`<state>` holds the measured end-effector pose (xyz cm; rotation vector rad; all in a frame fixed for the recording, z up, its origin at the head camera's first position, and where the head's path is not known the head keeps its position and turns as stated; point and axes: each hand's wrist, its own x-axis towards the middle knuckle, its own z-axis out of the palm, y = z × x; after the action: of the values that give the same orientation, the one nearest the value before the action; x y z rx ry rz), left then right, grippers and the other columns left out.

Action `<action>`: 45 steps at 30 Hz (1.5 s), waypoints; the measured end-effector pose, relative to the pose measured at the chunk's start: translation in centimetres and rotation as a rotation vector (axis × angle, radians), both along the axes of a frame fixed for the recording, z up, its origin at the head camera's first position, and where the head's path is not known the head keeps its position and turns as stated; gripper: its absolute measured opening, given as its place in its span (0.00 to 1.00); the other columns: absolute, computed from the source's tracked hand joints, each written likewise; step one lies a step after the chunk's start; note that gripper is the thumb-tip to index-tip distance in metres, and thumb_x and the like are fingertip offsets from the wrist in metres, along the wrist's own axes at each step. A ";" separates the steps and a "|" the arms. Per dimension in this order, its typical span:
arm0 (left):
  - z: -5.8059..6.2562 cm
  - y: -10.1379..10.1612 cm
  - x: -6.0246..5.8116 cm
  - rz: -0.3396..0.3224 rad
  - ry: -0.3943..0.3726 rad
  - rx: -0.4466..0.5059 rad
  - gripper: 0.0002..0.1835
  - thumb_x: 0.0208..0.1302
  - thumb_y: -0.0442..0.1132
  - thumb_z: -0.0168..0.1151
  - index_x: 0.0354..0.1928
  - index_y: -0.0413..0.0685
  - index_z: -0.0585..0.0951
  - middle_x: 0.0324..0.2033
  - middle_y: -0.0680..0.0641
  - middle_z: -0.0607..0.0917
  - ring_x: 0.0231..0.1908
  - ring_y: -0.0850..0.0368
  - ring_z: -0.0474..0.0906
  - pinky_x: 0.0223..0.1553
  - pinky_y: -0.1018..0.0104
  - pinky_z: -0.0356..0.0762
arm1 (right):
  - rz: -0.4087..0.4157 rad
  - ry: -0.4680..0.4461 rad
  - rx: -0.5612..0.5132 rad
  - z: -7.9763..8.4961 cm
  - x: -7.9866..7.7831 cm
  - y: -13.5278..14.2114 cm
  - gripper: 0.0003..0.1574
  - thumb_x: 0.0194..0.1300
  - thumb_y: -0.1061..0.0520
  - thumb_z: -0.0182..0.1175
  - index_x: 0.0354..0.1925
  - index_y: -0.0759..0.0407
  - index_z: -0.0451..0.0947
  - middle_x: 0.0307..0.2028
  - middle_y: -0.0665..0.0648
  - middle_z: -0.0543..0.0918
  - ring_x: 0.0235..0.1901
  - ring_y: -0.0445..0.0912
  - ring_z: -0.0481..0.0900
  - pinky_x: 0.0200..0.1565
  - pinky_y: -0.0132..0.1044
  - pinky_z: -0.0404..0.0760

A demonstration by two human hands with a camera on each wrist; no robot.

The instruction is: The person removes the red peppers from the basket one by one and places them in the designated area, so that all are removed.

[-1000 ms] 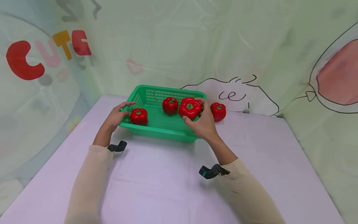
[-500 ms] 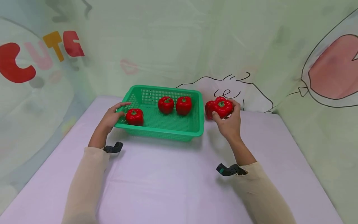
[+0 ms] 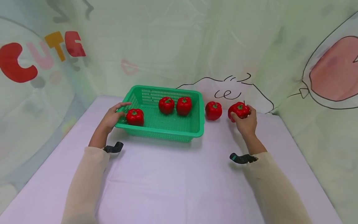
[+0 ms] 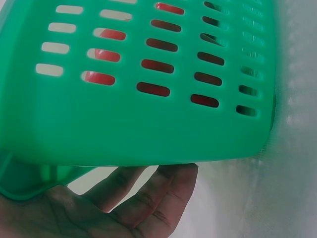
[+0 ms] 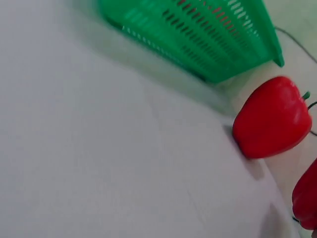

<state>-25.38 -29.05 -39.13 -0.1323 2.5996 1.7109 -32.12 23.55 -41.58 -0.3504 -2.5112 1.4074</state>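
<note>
A green plastic basket (image 3: 159, 132) stands at the back of the table with three red bell peppers inside. One pepper (image 3: 135, 117) lies by its left end; a second (image 3: 166, 105) and a third (image 3: 183, 106) sit side by side toward the back right. My left hand (image 3: 109, 119) grips the basket's left end, its fingers at the rim (image 4: 133, 158) in the left wrist view. To the right of the basket, my right hand (image 3: 247, 123) holds another red bell pepper (image 3: 238, 109) between thumb and fingers, close over the table. That pepper shows only partly (image 5: 308, 198) in the right wrist view.
Between the basket and my right hand, a red bell pepper (image 3: 213, 110) rests on the table, near the basket's right end. A pale cloth covers the table (image 3: 167, 177). Printed curtains (image 3: 167, 46) hang close behind and at both sides.
My right hand has carried its bell pepper out from over the basket, past the pepper on the table, to the far right. My left hand stays on the basket's left end.
</note>
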 end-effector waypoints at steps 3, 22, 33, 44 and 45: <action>-0.2 0.1 0.0 -0.003 0.007 -0.002 0.31 0.68 0.31 0.42 0.72 0.57 0.68 0.78 0.45 0.51 0.77 0.43 0.41 0.71 0.33 0.47 | 0.030 -0.026 0.038 -0.9 -0.9 0.4 0.57 0.65 0.47 0.63 0.78 0.51 0.39 0.76 0.61 0.52 0.76 0.56 0.50 0.66 0.55 0.69; 0.6 0.2 0.3 0.008 -0.016 0.011 0.31 0.67 0.29 0.42 0.72 0.55 0.67 0.78 0.44 0.50 0.77 0.42 0.42 0.70 0.34 0.49 | 0.061 -0.080 0.090 -2.4 -3.4 0.3 0.58 0.66 0.44 0.61 0.78 0.54 0.37 0.77 0.63 0.51 0.76 0.60 0.49 0.68 0.58 0.66; 1.1 0.4 0.7 0.012 -0.014 0.002 0.31 0.66 0.29 0.42 0.71 0.54 0.68 0.78 0.43 0.52 0.77 0.41 0.43 0.70 0.34 0.51 | -0.001 0.088 0.147 0.6 -1.6 -2.0 0.53 0.66 0.43 0.58 0.78 0.48 0.41 0.77 0.58 0.49 0.78 0.56 0.35 0.70 0.62 0.60; -0.2 -0.1 -0.1 0.031 -0.002 0.008 0.31 0.67 0.31 0.44 0.71 0.58 0.68 0.78 0.46 0.52 0.77 0.43 0.42 0.71 0.34 0.48 | 0.672 0.123 0.412 6.3 -0.1 -8.7 0.52 0.60 0.46 0.67 0.75 0.52 0.55 0.74 0.64 0.58 0.74 0.63 0.53 0.63 0.68 0.65; -0.3 -0.1 -0.2 0.033 -0.003 0.011 0.31 0.67 0.31 0.44 0.71 0.58 0.69 0.78 0.46 0.53 0.77 0.44 0.43 0.71 0.35 0.49 | 0.736 0.099 0.451 6.5 -0.3 -9.1 0.52 0.60 0.46 0.68 0.75 0.54 0.56 0.74 0.65 0.59 0.73 0.63 0.55 0.62 0.67 0.68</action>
<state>-25.55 -29.12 -39.46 -0.1782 2.5999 1.7333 -32.44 14.46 -35.03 0.7745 -2.8876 0.9329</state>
